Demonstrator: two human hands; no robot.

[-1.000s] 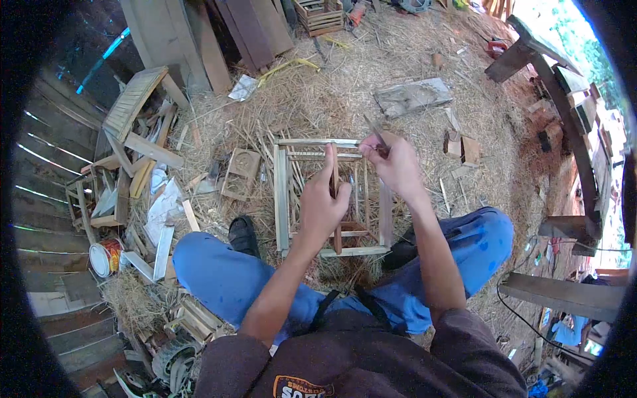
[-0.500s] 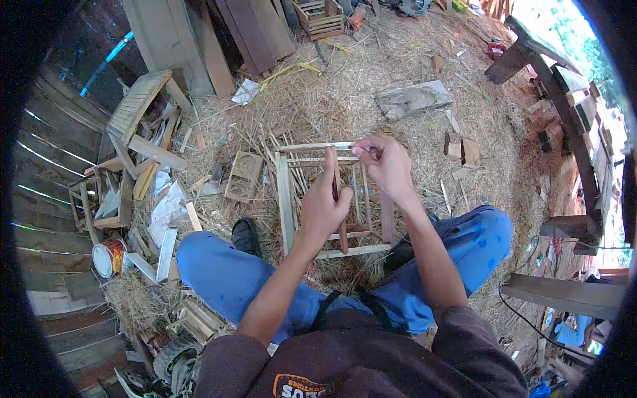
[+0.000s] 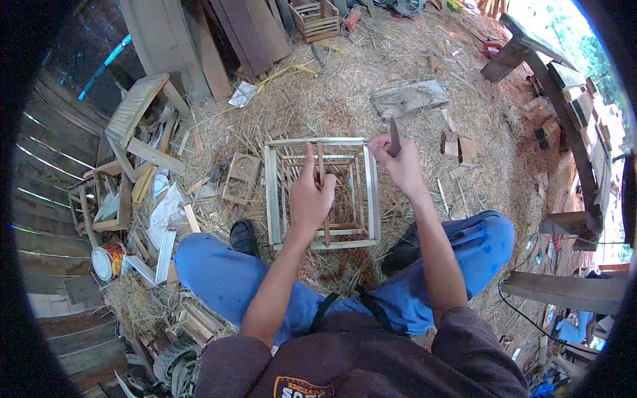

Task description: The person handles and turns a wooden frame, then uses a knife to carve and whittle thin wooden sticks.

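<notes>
A pale wooden frame (image 3: 273, 199), built like an open stool or crate, stands between my knees. A thin reddish-brown wooden slat (image 3: 326, 229) runs lengthwise across its open top. My left hand (image 3: 309, 202) grips this slat, index finger stretched along its left side and thumb on its right. My right hand (image 3: 401, 171) is closed at the frame's far right corner, fingertips pinched right by the rail. From that hand a flat, dark, tapered piece (image 3: 395, 136) sticks up; I cannot tell whether it is a blade or a wood strip.
Straw and shavings cover the ground. A weathered board (image 3: 411, 99) lies ahead, with a small cardboard box (image 3: 459, 147) nearer right. Wood scraps and a paint can (image 3: 107, 261) are at the left. A slatted crate (image 3: 314, 20) stands far back; a wooden bench (image 3: 554, 86) is at right.
The frame has shifted left and turned slightly. My left hand and the slat moved left with it. My right hand moved slightly right, and the dark tapered piece now points up from it.
</notes>
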